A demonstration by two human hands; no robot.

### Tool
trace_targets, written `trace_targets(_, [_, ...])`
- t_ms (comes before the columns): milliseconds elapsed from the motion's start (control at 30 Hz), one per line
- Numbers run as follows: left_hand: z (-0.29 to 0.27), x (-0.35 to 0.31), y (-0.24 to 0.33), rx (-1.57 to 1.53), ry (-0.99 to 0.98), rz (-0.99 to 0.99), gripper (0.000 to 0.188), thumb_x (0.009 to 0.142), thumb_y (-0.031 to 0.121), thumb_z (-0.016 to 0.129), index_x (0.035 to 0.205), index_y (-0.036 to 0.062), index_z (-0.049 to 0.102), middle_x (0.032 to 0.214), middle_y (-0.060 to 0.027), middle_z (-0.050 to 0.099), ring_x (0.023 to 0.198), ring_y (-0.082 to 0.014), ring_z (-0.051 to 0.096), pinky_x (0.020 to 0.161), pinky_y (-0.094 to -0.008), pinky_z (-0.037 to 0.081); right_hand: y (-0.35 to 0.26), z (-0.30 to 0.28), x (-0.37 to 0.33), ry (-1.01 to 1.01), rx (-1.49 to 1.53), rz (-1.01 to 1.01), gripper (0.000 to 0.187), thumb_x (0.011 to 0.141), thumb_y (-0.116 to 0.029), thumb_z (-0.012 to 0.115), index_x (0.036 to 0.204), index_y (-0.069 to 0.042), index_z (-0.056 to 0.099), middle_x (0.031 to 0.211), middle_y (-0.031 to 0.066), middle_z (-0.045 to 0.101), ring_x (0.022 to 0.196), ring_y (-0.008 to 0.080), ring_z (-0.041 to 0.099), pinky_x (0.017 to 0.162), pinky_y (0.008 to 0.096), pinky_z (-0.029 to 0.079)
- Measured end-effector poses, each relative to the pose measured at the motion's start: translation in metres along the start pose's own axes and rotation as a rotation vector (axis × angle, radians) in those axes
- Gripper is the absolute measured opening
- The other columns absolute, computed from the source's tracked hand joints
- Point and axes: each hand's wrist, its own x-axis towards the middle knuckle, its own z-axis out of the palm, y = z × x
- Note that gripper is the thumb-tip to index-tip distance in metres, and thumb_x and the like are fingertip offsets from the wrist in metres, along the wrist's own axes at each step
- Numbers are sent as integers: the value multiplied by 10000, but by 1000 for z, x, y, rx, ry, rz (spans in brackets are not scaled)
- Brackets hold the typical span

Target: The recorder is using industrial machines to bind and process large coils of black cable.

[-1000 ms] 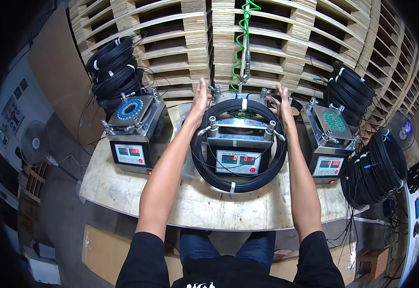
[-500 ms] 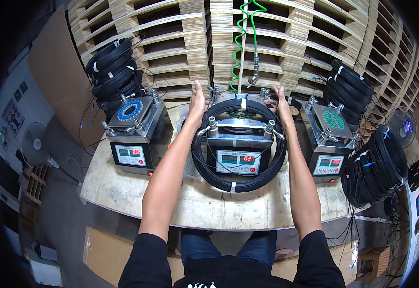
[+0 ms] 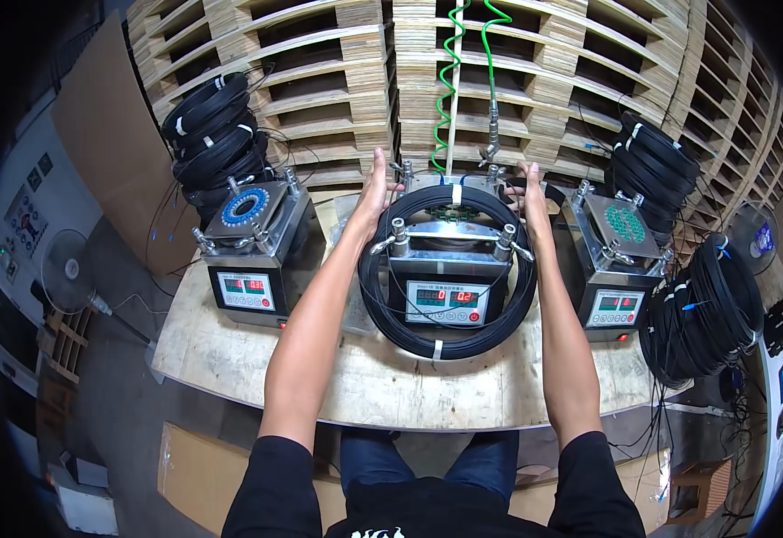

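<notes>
Flanking hands: my left hand [image 3: 373, 193] and right hand [image 3: 530, 199] stand at either side of the upper middle of the frame, palms turned toward each other.
Left fingers: stretched upward, uncurled, gripping nothing that I can see; I cannot tell whether they touch metal.
Right fingers: loosely extended, a few bent inward, the palm bare of any load; contact at their tips is unclear.
Cable coil: the black cable coil [image 3: 467, 346] sits at the centre, ringing the front of the middle machine [image 3: 449, 269], its front posts inside the loop. I judge that this placement leaves the panel readable through the ring; what bears the coil's weight is hard to see.
White bands: one white band [image 3: 457, 195] at the top, another at the bottom, probably there to keep the windings together.
Side machines: the left machine [image 3: 239, 264] carries a blue ring of parts [image 3: 227, 213]; the right machine [image 3: 599, 276] bears green parts. All three face me across the wooden bench [image 3: 221, 354], presumably for easy reach.
Green hose: the green hose [image 3: 446, 108] dangles at upper centre, seemingly hung there to keep the bench free.
</notes>
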Motion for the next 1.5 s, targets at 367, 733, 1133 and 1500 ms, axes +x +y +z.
trace_targets(367, [11, 19, -20, 102, 283, 100, 1063, 880, 848, 356, 1590, 75, 187, 1255, -180, 497, 922, -194, 518, 799, -350, 423, -4, -3, -12, -99, 213, 17, 824, 977, -739, 298, 1584, -180, 280, 1358, 273, 540, 961, 233, 666, 832, 339, 538])
trace_targets(733, [13, -8, 3, -8, -6, 139, 922, 972, 736, 347, 1592, 70, 195, 1479, -147, 411, 997, -188, 563, 944, -381, 460, -8, -6, -16, -41, 100, 30, 812, 976, -741, 295, 1560, -178, 331, 1228, 220, 615, 802, 162, 663, 706, 271, 518])
trace_targets(1133, [8, 9, -16, 42, 190, 213, 773, 1009, 663, 373, 1418, 20, 498, 1162, -127, 606, 848, -161, 542, 853, -317, 471, -7, -1, -16, -117, 168, 22, 784, 996, -708, 312, 1474, -105, 464, 1074, 157, 657, 759, 132, 604, 681, 244, 506])
trace_targets(1500, [4, 9, -20, -73, 112, 243, 656, 1022, 601, 436, 1275, 18, 600, 926, -92, 629, 729, -135, 552, 670, -276, 466, -1, -2, -10, -81, 93, -12, 724, 1025, -635, 358, 1488, -84, 438, 991, 124, 663, 664, 88, 585, 601, 214, 480])
